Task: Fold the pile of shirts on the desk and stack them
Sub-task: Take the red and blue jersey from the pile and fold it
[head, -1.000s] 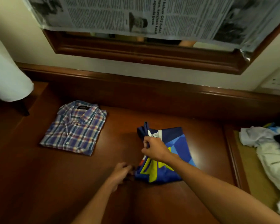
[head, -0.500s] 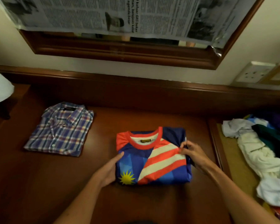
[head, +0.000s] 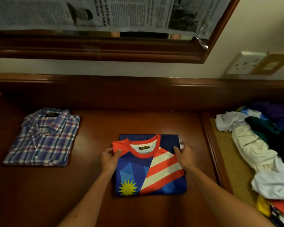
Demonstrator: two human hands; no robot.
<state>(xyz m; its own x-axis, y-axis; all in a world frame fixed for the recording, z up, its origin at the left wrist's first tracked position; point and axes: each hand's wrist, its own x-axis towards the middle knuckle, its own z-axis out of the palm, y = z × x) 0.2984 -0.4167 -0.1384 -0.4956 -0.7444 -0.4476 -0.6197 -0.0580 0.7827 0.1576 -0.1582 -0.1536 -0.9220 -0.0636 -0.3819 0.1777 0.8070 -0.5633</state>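
- Polished dark reddish-brown wooden desk (head: 92,185) fills my view, smooth and glossy, with a raised wooden back rail at 12 o'clock under a cream wall.
- On that wall I see a wood-framed mirror (head: 105,49) whose glass is covered by a crinkled sheet of newspaper (head: 105,12), and at 2 o'clock a white plastic wall socket (head: 244,63) beside a tan plate.
- At centre, toward 6 o'clock, lies the folded blue jersey with a red collar, red-and-cream diagonal stripes and a yellow sunburst (head: 147,171), a neat, slick-looking rectangle flat on the desk.
- My left hand (head: 109,158) grips the jersey's upper left corner, thumb curled on top of the red shoulder, fingers wrapped at the edge.
- My right hand (head: 185,155) holds the upper right edge, thumb on the blue fabric, fingers curled around the side; a bit of white fabric shows by the knuckles.
- At 9 o'clock, well apart from the jersey, rests a folded blue, red and white plaid button-up shirt (head: 43,138), woven and collared, squared off.
- At 3 o'clock, on a tan matted section of the desk, sits a crumpled heap of unfolded shirts (head: 256,149): white, cream, dark green, purple, with red and yellow pieces near 4 o'clock.
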